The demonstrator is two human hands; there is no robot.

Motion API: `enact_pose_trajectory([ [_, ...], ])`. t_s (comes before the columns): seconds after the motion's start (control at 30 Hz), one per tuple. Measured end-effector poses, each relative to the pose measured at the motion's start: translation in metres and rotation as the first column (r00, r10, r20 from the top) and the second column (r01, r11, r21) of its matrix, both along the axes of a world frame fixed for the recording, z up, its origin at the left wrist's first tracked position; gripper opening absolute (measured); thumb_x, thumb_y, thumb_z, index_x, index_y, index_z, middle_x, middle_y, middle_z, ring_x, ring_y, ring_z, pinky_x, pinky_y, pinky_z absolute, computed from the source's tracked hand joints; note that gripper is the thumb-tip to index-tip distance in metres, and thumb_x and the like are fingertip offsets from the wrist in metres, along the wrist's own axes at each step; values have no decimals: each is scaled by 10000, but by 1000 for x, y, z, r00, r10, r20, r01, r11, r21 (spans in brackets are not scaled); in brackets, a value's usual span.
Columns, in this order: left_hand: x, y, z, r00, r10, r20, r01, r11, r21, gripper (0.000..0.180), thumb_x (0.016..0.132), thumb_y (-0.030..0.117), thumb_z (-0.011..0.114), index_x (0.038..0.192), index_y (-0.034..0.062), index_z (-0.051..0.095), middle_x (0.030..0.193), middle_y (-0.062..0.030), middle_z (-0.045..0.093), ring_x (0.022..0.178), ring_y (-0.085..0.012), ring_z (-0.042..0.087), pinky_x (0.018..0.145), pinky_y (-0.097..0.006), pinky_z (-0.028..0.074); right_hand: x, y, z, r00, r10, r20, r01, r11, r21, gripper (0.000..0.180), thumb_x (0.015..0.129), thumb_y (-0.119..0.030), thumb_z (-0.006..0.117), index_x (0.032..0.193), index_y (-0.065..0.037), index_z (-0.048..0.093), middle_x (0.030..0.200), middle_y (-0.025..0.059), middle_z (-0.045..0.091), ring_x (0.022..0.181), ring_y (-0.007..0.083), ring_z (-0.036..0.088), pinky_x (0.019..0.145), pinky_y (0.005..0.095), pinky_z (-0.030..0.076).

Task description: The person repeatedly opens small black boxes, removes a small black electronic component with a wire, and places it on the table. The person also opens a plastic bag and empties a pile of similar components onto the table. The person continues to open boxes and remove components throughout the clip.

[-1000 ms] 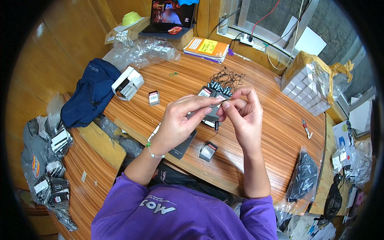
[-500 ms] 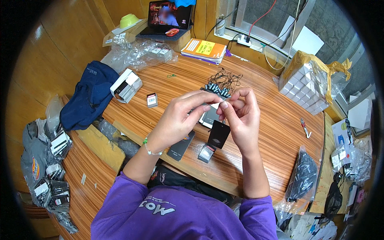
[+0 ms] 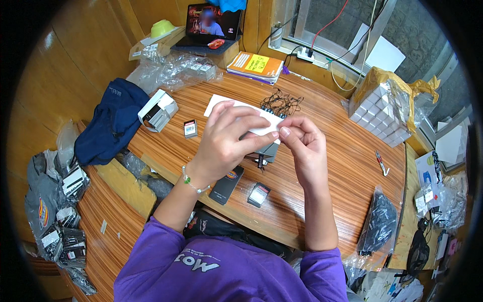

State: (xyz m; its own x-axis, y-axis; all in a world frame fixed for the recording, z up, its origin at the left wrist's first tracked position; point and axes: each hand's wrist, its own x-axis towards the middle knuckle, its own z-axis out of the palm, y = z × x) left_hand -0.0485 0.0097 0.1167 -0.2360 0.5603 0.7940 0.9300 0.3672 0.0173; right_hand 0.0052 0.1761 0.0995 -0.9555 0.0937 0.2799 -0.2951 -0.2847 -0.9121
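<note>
A long white strip (image 3: 216, 102) slants behind the fingers of my left hand (image 3: 221, 141), which is closed on it. My right hand (image 3: 304, 143) pinches thumb and forefinger together at the strip's right end; what lies between those fingertips is too small to make out. Below the hands, a dark grey flat piece (image 3: 270, 152) shows in part, with a narrow black piece in front of it. Near the table edge lie a long black tag (image 3: 227, 185) with a coloured oval emblem and a small stack of cards (image 3: 258, 195). Black cords (image 3: 282, 103) lie tangled beyond my hands.
At left are an open white box (image 3: 158, 110), another small card stack (image 3: 190, 128) and dark blue cloth (image 3: 103, 121). Notebooks (image 3: 255, 66) and a laptop (image 3: 211, 25) stand at the back. Wrapped white boxes (image 3: 377, 110), a pen (image 3: 381, 163) and a bagged black bundle (image 3: 380, 221) are at right.
The white strip now shows extended left behind my left hand. The black tag that hung below my right hand no longer shows its broad face. My left-hand fingers have spread and lifted slightly.
</note>
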Motion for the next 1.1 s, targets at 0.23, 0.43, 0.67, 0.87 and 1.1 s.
enact_pose_trajectory([
  [0.23, -11, 2, -16, 975, -143, 171, 136, 990, 48, 209, 707, 71, 613, 897, 135, 670, 850, -2, 638, 791, -167, 601, 796, -353, 444, -7, 5, -3, 969, -234, -78, 224, 967, -124, 72, 898, -114, 521, 900, -45, 538, 900, 32, 550, 826, 81, 486, 750, 217, 395],
  [0.43, -8, 12, -38, 690, -366, 624, 102, 903, 417, 135, 720, -66, 611, 827, 15, 593, 854, -91, 627, 786, -203, 620, 712, -279, 496, -11, 20, -5, 963, 42, -267, -169, 865, -472, 92, 915, -183, 494, 957, -115, 449, 777, 22, 469, 729, 126, 444, 718, 294, 398],
  [0.67, -11, 22, -45, 646, -396, 653, 165, 907, 387, 119, 679, -20, 680, 763, 18, 605, 876, -79, 608, 822, -174, 587, 732, -268, 465, -11, 12, -6, 948, 168, -271, -311, 668, -676, 94, 914, -206, 496, 962, -142, 447, 741, 3, 431, 731, 137, 405, 721, 321, 390],
  [0.87, -4, 35, -53, 816, -276, 507, 140, 947, 291, 187, 640, 103, 754, 753, 47, 615, 854, -54, 556, 850, -186, 554, 787, -285, 438, -11, 13, -8, 956, 111, -272, -270, 694, -667, 90, 924, -208, 477, 962, -134, 443, 726, 3, 428, 695, 134, 404, 696, 303, 387],
  [1.1, 8, 45, -82, -131, -606, 785, 228, 752, 618, 557, 710, 144, 757, 1135, 10, 424, 938, -20, 529, 885, -113, 515, 812, -269, 424, -12, 14, -8, 959, 101, -265, -261, 678, -687, 89, 930, -208, 462, 964, -128, 441, 711, 3, 416, 671, 130, 396, 668, 295, 380],
])
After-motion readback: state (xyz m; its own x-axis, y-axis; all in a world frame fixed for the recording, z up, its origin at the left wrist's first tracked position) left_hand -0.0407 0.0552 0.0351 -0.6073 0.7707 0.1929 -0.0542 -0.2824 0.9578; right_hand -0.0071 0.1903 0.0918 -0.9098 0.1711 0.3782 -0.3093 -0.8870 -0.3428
